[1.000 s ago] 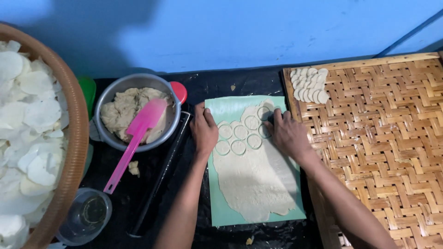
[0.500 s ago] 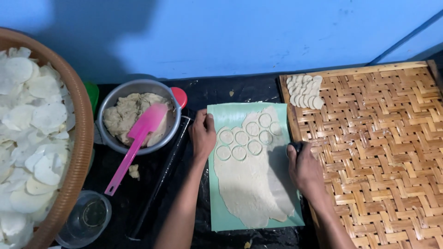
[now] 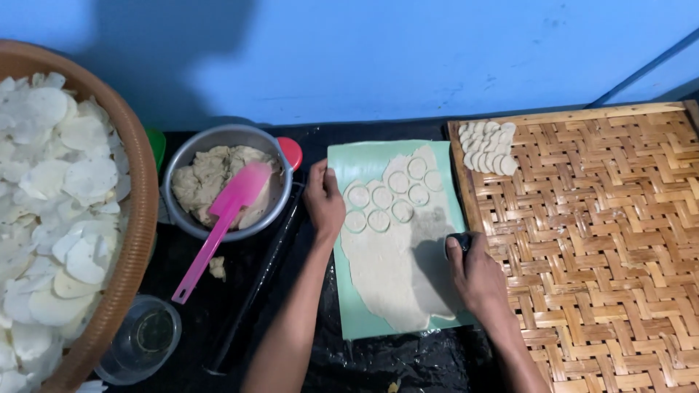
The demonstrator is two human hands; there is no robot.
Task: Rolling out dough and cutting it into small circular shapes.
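A thin sheet of rolled dough [image 3: 397, 269] lies on a pale green mat [image 3: 349, 313]. Several round discs are cut into its upper part [image 3: 386, 196]. My left hand [image 3: 324, 204] presses flat on the mat's left edge beside the cut circles. At the mat's right edge, my right hand [image 3: 477, 273] is closed around a small dark round cutter [image 3: 459, 241] that rests by the dough. A row of cut dough discs [image 3: 486, 145] lies on the upper left corner of the woven bamboo tray [image 3: 604, 240].
A metal bowl [image 3: 226, 185] of dough holds a pink spatula [image 3: 215, 229]. A large woven basket [image 3: 135, 240] of white chips fills the left. A clear cup [image 3: 142, 342] and a dark rolling pin [image 3: 255, 291] lie on the black surface. A blue wall is behind.
My right hand with the cutter has moved from the cut circles at the dough's top down to the mat's right edge. My left hand has stayed on the mat's left edge.
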